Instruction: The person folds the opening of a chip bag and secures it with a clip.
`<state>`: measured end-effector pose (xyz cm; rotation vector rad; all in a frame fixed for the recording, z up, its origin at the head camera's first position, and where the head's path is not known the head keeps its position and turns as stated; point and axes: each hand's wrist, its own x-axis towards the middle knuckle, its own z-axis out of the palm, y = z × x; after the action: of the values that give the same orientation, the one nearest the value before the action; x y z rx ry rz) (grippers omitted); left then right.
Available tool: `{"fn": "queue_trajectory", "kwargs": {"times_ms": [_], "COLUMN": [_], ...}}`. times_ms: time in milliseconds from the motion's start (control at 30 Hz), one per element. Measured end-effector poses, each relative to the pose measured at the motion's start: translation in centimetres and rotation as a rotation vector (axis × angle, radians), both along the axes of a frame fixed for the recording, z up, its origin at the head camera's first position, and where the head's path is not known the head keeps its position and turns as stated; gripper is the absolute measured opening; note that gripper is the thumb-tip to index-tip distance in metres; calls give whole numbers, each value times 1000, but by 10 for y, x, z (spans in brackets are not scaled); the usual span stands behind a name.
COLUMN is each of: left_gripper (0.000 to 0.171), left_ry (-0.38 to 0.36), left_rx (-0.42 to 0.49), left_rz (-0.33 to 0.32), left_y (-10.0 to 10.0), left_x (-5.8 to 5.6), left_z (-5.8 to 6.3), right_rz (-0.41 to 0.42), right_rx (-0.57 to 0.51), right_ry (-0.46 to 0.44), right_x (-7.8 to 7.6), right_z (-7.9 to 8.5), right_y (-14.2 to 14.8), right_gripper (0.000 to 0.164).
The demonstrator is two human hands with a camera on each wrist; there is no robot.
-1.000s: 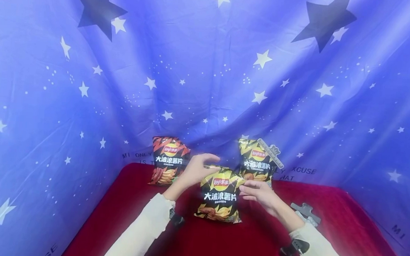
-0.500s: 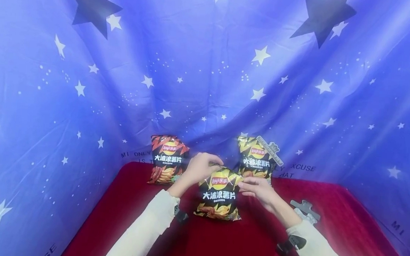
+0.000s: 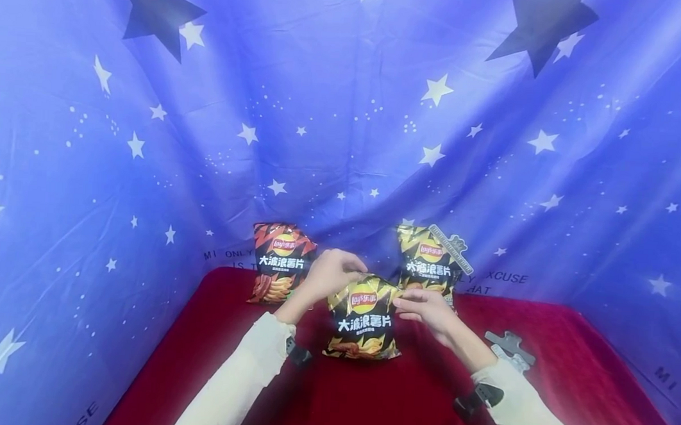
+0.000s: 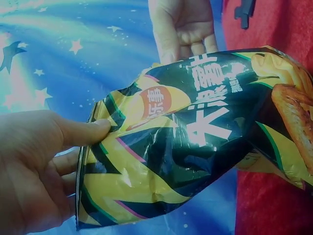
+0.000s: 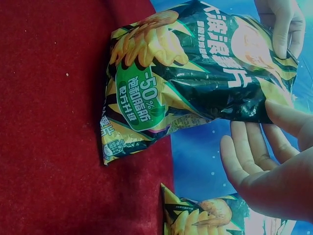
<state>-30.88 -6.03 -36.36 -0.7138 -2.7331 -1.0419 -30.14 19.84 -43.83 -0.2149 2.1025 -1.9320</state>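
Note:
A black and yellow Lay's chip bag (image 3: 365,326) stands upright at the middle of the table, bottom end down. My left hand (image 3: 333,273) pinches its upper left edge. In the left wrist view, the left thumb (image 4: 95,131) lies on the front of the bag and the fingers go behind it. On the upper right side, my right hand (image 3: 428,312) pinches the edge of the bag. In the right wrist view, the right thumb (image 5: 281,115) is on the front; the other fingers are partly behind the bag and partly below it.
A red and black chip bag (image 3: 280,267) stands at the back left. Another yellow and black bag (image 3: 427,265) stands back right, a pale clip (image 3: 451,249) across its corner. Grey clips (image 3: 509,345) lie right on the red cloth (image 3: 354,399). A blue star-printed curtain (image 3: 344,142) hangs behind.
My left thumb and fingers, earlier spread apart at the bag's top, have come together on its edge. The right hand has shifted slightly left. The bag's lower end appears slightly higher.

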Motion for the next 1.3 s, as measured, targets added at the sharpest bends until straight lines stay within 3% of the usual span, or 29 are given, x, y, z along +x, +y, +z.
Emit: {"fn": "queue_trajectory", "kwargs": {"times_ms": [167, 300, 533, 833, 1300], "left_gripper": [15, 15, 16, 13, 11], "left_ry": [-33, -65, -131, -104, -67], "left_rx": [128, 183, 201, 207, 223], "left_rz": [-78, -103, -86, -76, -9], "left_y": [-3, -6, -9, -11, -6], "left_x": [-6, -11, -14, -16, -17], "left_z": [-5, -7, -6, -6, -11], "right_rz": [-2, 1, -36, -53, -128], "right_rx": [-6, 5, 16, 20, 27], "right_ry": [-5, 2, -4, 15, 60], "right_x": [-1, -2, -5, -6, -8], "right_z": [-2, -2, -4, -1, -3], "right_y": [2, 4, 4, 1, 0], "right_gripper": [33, 32, 23, 26, 32]}}
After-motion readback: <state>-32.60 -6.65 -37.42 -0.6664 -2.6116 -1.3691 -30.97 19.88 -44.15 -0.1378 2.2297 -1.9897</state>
